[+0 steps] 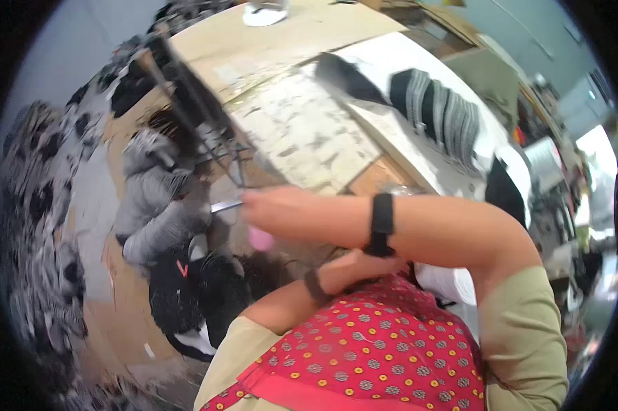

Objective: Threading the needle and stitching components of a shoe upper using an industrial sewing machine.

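- At my far left, a loose heap of grey and black knit pieces [42,240] runs along the curved rim, its outer edge lost in the dark border.
- Next, a flat brown surface [98,301] makes a strip between that heap and the soft grey knit bundles [148,198]; fuzzy black cloth pieces [175,294] lie just below the bundles.
- My right hand [278,211] reaches across from the right, blurred, its fingers curled closed on a thin silvery metal tool [225,205]. The tool points toward the grey bundles; I cannot tell whether it touches them.
- A small pink thing [261,239] shows just under that hand, too smeared to identify.
- My left hand [360,266] is partly covered by my right forearm; I cannot tell how its fingers stand.
- Farther right, beyond my forearm, striped black-and-grey knit pieces [437,113] overlap on a long white tabletop [384,48].
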The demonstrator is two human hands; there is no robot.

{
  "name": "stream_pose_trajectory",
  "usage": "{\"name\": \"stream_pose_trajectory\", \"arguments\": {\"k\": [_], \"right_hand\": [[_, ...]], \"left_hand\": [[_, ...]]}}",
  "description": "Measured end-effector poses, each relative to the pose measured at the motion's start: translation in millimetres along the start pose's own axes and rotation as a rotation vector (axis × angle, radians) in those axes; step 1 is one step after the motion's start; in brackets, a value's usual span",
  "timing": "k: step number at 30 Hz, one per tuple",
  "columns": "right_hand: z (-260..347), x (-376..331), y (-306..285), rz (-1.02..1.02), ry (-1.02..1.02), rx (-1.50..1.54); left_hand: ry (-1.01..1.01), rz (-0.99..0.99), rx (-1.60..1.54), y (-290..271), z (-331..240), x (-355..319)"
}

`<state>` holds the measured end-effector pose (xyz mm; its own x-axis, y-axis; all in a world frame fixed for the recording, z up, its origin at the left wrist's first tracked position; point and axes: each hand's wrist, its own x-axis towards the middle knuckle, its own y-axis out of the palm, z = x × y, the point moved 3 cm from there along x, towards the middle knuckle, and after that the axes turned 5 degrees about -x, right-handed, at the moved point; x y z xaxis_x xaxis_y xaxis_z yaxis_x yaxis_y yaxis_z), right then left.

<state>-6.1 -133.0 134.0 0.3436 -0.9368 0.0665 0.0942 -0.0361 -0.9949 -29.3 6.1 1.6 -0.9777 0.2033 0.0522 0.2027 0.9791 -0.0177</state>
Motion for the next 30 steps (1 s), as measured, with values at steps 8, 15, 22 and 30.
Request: {"name": "stream_pose_trajectory", "arguments": {"k": [8,15,22,30], "right_hand": [[-47.6,-207.1,-198.6,-0.43,0.376,-0.428],[45.5,-407.4,-129.0,-0.262,0.854,-0.171],[95.0,-419.3,-50.7,-0.515,1.106,-0.195],[96.0,-435.3,-30.2,-0.597,1.138,-0.132]], "left_hand": [[0.365,-0.483,0.18,-76.4,-120.5,-25.1],[0.432,-0.31,1.372,-116.0,-211.5,-26.8],[-0.01,0.018,1.574,-104.8,-284.7,31.1],[0.048,-0.056,0.906,-111.4,-368.4,140.8]]}}
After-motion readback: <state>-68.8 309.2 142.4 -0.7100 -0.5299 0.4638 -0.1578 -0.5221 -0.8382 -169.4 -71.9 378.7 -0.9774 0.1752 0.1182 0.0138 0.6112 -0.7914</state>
